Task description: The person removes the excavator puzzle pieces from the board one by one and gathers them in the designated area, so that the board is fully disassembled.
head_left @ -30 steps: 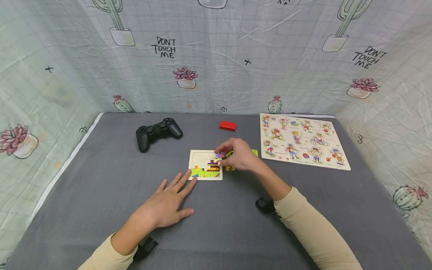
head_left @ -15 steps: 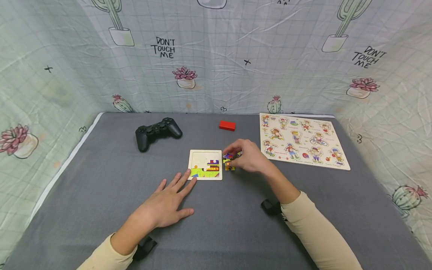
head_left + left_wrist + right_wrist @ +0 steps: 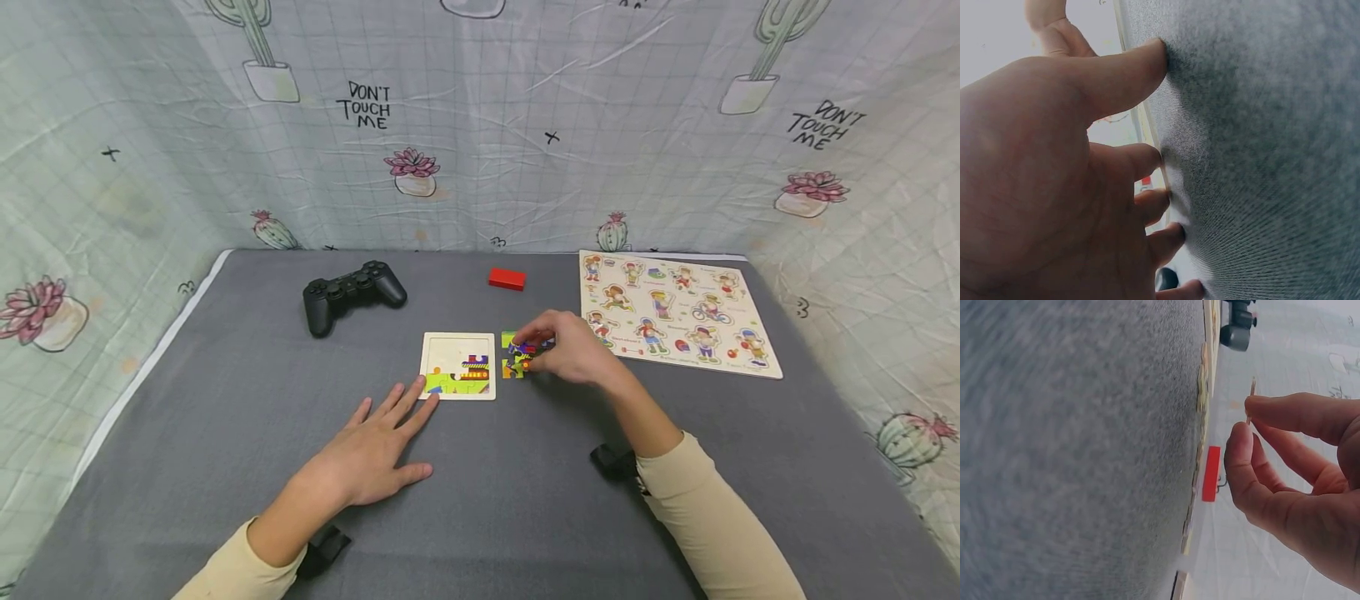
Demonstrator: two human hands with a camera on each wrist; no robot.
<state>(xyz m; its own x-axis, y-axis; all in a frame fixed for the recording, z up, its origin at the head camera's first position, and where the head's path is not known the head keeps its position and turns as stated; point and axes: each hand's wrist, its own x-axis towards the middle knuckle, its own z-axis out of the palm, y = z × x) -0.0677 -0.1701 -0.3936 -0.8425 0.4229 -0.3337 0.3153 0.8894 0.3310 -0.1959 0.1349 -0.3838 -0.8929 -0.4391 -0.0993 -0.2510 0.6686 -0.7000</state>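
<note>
Right hand [image 3: 573, 346] pinching a thin puzzle piece [image 3: 1254, 386] above loose pieces [image 3: 510, 372], partly filled puzzle frame [image 3: 447, 352] just beside these on bench [image 3: 510, 500], left hand [image 3: 371, 458] with spread fingers at the frame's corner

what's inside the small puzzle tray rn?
Puzzle pieces along the near side and up the right; the upper left of the tray shows bare base. Fingertips of the left hand cover part of the near-left corner.

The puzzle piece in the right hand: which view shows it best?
Right wrist: the puzzle piece stands out, edge-on, pinched by the right hand. Head view: it blends with nearby loose pieces. Left wrist: not discernible.
</note>
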